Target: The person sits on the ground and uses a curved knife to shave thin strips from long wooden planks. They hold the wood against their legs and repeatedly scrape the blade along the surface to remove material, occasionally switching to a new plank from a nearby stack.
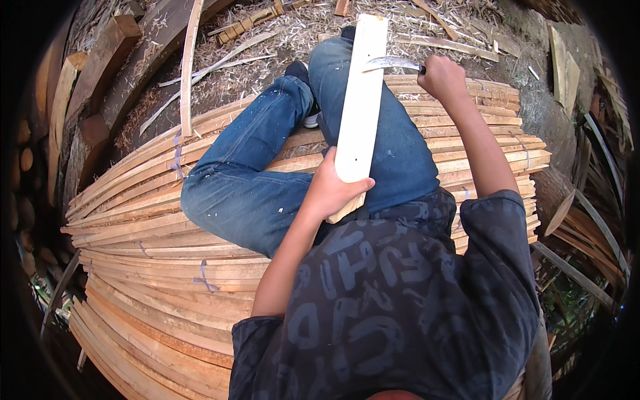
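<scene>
Pale-wood board (361, 110), one, clasped in left grip (335, 189), one curved knife (396, 63), clenched in right grip (443, 77)

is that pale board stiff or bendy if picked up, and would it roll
The pale board is probably stiff: its long edges run straight beyond the left hand gripping its near end. Its broad, flat face suggests it would hardly roll. The surface looks like dry, bare wood, so it is likely not very slippery.
</scene>
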Demonstrator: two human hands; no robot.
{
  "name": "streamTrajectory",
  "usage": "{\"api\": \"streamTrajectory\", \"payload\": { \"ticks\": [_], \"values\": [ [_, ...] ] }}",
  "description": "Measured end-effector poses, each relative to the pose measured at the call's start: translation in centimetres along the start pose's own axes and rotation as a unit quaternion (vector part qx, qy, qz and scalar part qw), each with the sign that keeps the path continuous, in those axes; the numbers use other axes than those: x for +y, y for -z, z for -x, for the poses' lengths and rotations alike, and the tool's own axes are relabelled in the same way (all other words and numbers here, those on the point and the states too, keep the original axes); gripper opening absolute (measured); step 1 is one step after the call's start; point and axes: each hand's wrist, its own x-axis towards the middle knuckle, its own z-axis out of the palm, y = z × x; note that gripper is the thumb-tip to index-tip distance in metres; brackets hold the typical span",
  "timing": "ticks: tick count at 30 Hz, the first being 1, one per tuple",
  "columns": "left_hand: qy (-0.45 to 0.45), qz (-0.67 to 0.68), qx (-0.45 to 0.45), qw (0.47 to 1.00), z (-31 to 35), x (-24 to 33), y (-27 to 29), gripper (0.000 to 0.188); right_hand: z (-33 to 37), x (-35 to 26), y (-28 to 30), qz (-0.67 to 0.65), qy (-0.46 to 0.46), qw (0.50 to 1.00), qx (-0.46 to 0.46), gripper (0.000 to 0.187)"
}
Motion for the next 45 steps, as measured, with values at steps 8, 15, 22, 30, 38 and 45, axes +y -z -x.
{"api": "streamTrajectory", "payload": {
  "ticks": [8,15,22,30,38,45],
  "values": [
    [-0.002,0.085,0.018,0.996,-0.8,-0.6,-0.1,0.065,-0.1,-1.6,1.2,0.018,0.071,0.997,0.008,0.019],
    [0.03,0.074,-0.008,0.997,-0.7,-0.6,0.3,0.067,-0.9,-1.6,0.6,0.03,0.078,0.996,-0.028,0.021],
    [0.051,0.159,-0.027,0.986,-0.8,-1.3,0.6,0.059,-3.8,8.0,-0.1,-0.05,-0.175,0.983,-0.028,0.031],
    [0.139,0.266,-0.099,0.949,-0.8,-0.2,2.0,0.05,2.2,-4.6,0.6,-0.04,0.127,0.991,-0.034,0.021],
    [0.151,0.323,-0.105,0.928,-0.5,-0.9,2.3,0.062,-5.2,2.9,1.5,-0.025,-0.037,0.998,0.049,0.022],
    [0.159,0.336,-0.116,0.921,-0.6,-0.9,2.6,0.065,1.4,-4.5,0.5,-0.059,0.177,0.982,-0.002,0.021]
  ]
}}
